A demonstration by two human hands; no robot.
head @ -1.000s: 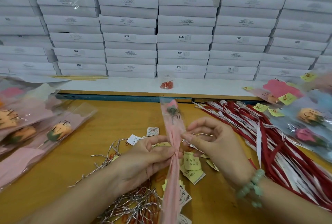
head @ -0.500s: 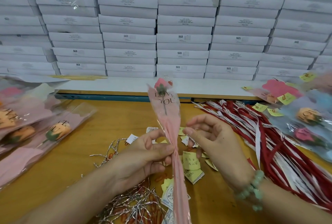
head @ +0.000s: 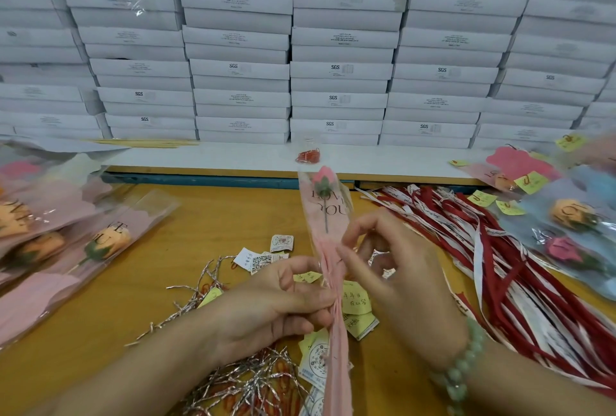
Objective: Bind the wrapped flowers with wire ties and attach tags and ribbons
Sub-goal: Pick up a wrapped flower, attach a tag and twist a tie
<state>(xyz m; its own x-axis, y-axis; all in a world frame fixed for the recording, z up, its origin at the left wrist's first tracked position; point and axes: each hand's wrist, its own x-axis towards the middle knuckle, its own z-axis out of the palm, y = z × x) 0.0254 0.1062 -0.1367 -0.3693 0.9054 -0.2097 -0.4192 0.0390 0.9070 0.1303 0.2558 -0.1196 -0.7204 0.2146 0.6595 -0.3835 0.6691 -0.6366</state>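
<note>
Looking from the near edge, I see the left hand [head: 266, 312] with its fingers curled tight around the gathered lower part of the wrapped flower [head: 328, 215]. This is a pink rose bud in a narrow pink and clear plastic sleeve, held almost upright above the middle of the table. The right hand [head: 400, 282], a little blurred, pinches the sleeve's right edge with thumb and forefinger, and its other fingers are loosely spread.

Under the wrists lie a tangled heap of silver wire ties [head: 246, 382] and scattered yellow and white paper tags [head: 356, 302]. Long red and white ribbons [head: 516, 265] crowd the right side. The only free room I find is bare orange wooden table [head: 166, 215] to the left of the hands, before the flat pink sleeves with orange roses [head: 100, 242]. More wrapped roses in blue sleeves [head: 573, 215] lie far right. At the table's far edge begins a white shelf, and behind it rises a wall of stacked white cardboard boxes [head: 340, 69].
</note>
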